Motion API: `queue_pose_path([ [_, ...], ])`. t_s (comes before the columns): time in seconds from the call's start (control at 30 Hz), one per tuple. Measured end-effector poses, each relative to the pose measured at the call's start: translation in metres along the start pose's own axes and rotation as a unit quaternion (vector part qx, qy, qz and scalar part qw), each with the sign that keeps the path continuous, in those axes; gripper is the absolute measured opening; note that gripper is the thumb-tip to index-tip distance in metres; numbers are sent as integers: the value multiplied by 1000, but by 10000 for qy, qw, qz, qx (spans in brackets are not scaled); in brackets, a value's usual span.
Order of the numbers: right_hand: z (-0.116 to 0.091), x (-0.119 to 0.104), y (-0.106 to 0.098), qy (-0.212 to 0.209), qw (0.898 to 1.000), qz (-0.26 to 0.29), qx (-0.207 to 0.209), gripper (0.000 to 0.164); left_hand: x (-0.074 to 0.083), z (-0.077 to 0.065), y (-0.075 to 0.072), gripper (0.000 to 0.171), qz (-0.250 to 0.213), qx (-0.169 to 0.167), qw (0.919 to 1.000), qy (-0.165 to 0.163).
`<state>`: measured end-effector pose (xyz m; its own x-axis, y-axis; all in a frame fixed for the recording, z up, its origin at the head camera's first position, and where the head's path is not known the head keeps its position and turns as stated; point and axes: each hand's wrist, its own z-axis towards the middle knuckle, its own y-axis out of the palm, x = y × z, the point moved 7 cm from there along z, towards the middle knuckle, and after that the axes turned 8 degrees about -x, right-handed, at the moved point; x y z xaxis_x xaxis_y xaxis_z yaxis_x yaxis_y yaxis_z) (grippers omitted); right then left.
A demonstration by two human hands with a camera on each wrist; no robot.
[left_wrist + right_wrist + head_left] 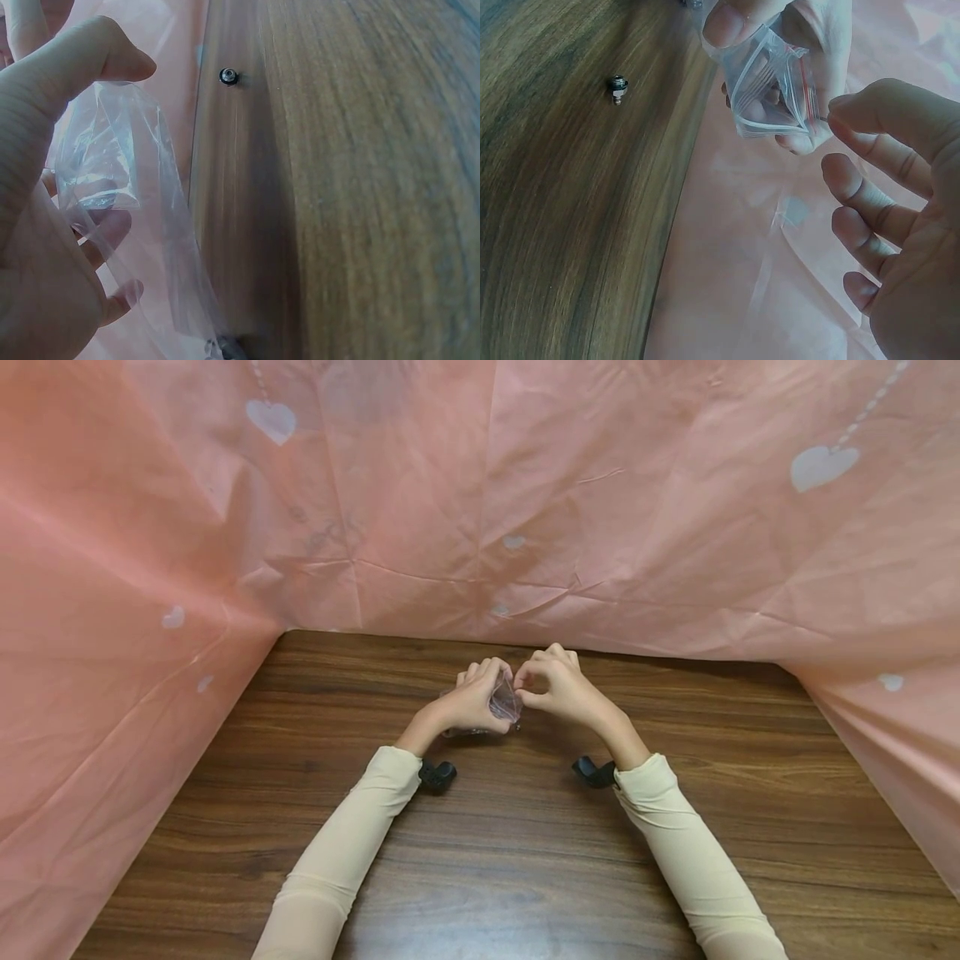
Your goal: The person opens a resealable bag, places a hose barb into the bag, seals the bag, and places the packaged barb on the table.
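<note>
A clear zip bag (769,90) with a red line along its mouth is gripped by my left hand (476,700). Its mouth gapes toward my right hand (562,689). At that mouth, the right thumb and index fingertips pinch together, with a tiny dark tip (823,118) showing between them; its kind is too small to tell. The other right fingers are loosely bent. On the table below the hands lies a small metal fitting (617,88) with a dark ring. Dark metal pieces (225,349) show at the bag's lower end, perhaps inside it.
The brown wood-grain table (480,860) reaches back to a pink curtain (600,527) with white hearts, which also hangs along both sides. Black wrist mounts (438,775) stick out under both sleeves, just above the table.
</note>
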<state>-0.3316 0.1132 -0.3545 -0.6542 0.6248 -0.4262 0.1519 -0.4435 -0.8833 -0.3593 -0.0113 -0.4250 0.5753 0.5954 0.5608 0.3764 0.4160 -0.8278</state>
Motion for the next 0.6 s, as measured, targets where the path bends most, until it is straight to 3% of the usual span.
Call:
queue_pose_path([
  [0.6,-11,9,4,147,9995,-36,-280,8,2,-1,-4,73,-37,-21,10000,-41],
])
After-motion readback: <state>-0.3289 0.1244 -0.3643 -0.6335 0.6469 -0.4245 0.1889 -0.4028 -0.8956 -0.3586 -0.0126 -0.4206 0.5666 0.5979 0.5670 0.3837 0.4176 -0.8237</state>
